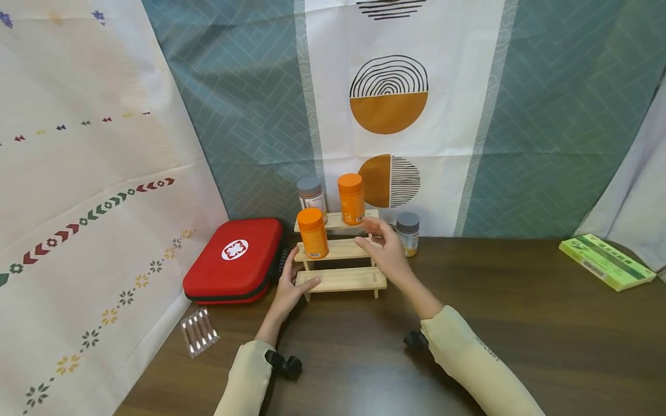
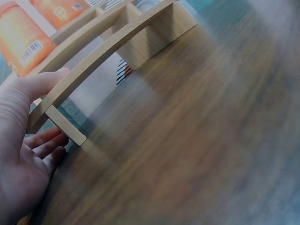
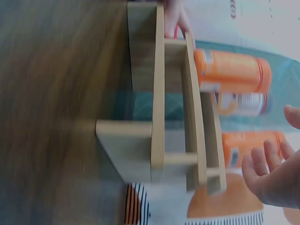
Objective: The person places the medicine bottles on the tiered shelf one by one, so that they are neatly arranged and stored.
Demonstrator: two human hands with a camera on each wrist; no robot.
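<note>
A small three-tier wooden step rack (image 1: 340, 279) stands on the table. My left hand (image 1: 288, 287) grips its left end. In the left wrist view the thumb lies over the lowest step (image 2: 93, 56), and the other fingers are beside the leg. One orange bottle (image 1: 313, 234) stands on the middle tier; another orange bottle (image 1: 352, 199) and a grey-capped bottle (image 1: 312, 196) stand on the top tier. My right hand (image 1: 387, 252) is at the rack's right side, fingers loosely spread. The right wrist view shows its fingers (image 3: 258, 164) near the top-tier orange bottle (image 3: 248, 145), holding nothing.
Another grey-capped bottle (image 1: 408, 234) stands on the table right of the rack. To the left lies a red first-aid case (image 1: 234, 266), with a clear pack of cotton swabs (image 1: 199, 332) before it. A green box (image 1: 606, 261) lies far right. Curtains hang behind.
</note>
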